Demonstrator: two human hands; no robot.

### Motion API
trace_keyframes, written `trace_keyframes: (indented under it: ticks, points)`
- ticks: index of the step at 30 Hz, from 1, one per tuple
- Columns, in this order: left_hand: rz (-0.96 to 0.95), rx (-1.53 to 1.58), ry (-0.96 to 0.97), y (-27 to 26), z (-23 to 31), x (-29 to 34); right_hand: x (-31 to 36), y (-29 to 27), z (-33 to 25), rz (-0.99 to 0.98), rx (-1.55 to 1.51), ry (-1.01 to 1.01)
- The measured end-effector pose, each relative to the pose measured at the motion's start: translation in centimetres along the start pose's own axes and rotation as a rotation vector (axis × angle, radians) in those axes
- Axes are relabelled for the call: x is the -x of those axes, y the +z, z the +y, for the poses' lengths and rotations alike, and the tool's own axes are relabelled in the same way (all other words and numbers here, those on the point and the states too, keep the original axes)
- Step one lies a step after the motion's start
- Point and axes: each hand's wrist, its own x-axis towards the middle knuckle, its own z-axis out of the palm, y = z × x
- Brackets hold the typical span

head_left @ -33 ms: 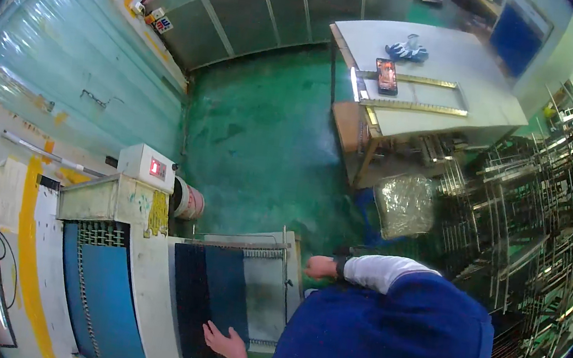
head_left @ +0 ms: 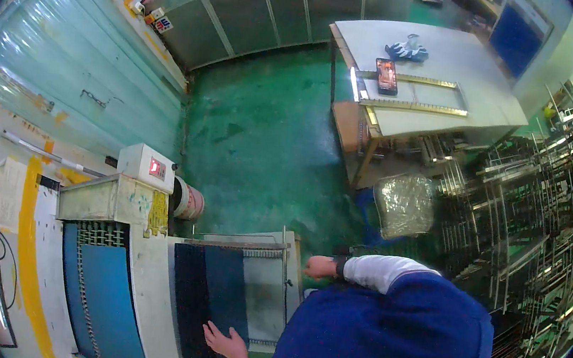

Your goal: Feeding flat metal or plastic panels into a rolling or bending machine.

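My left hand (head_left: 227, 344), its fingers spread, is at the near part of a row of dark blue, nearly black thin sheets (head_left: 187, 303). Whether it presses on them or hovers just above, I cannot tell. The sheets fill the left part of a metal rack (head_left: 270, 254) with toothed rails, and a lighter blue-grey sheet (head_left: 226, 275) shows beside them. Just outside the rack's right edge is my right hand (head_left: 322, 267), with a dark band at the wrist. Its fingers are curled, and what they hold, if anything, is hidden.
Left of the rack, a machine carries blue sheets (head_left: 109, 286) beside a chain, below a control box (head_left: 148, 166). A bucket (head_left: 189, 201) stands behind. A white table (head_left: 483, 96) bears a phone (head_left: 386, 76), gloves (head_left: 407, 50) and a metal frame (head_left: 417, 107). Metal racks (head_left: 540, 210) crowd the right.
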Motion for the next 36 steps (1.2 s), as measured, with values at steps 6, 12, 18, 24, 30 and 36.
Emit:
trace_keyframes:
  ticks: [6,12,18,24,30,36]
  points:
    - [0.027,-0.045,-0.041,1.1,0.7,0.6,-0.6,0.0,1.8,-0.035,0.040,-0.045]
    - [0.050,0.004,-0.093,0.8,1.4,0.9,-0.3,-1.4,3.2,-0.176,-0.071,0.134]
    - [0.085,-0.078,-0.154,1.2,1.1,0.1,-4.2,-2.9,8.5,0.036,0.441,-0.180]
    - [0.005,-0.145,-0.202,1.8,0.7,-0.8,-0.7,-8.7,8.7,0.178,0.116,0.298]
    - [0.045,0.036,-0.122,5.7,-4.4,-1.2,1.7,-7.6,14.6,0.019,0.337,0.236]
    - [-0.094,-0.053,-0.172,4.9,-4.3,-1.7,1.3,-3.2,19.2,-0.100,0.449,0.126]
